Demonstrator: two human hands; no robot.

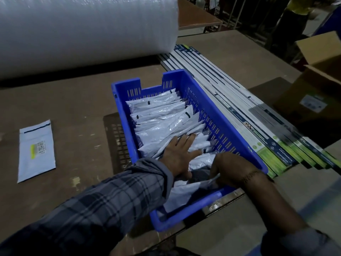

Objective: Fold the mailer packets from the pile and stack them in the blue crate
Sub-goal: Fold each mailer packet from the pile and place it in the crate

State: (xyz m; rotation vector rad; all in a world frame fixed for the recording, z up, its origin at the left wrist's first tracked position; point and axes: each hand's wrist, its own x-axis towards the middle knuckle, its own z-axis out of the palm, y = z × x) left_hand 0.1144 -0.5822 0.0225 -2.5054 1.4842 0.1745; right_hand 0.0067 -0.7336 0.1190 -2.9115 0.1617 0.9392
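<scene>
Left hand (180, 156): fingers straight, pressing flat on the filed packets (162, 115).
Right hand (233, 169): curled round a folded packet (186, 191), tucking it in beside the left.
Blue crate (217, 115): beneath both hands, nearly full.
Risk: row may spring back if pressure lifts.
Left of hands: one unfolded mailer (36, 150); bubble-wrap roll (83, 30) beyond.
Right: flat boxes (267, 126), clear of the work.

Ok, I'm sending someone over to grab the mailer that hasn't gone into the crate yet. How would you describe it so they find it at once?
Start at the blue crate on the brown table, then look to its left. A single white mailer packet lies flat on the tabletop there, apart from everything. Unlike the folded packets standing in the crate, it is unfolded, alone, and shows a yellow-marked label.
</scene>
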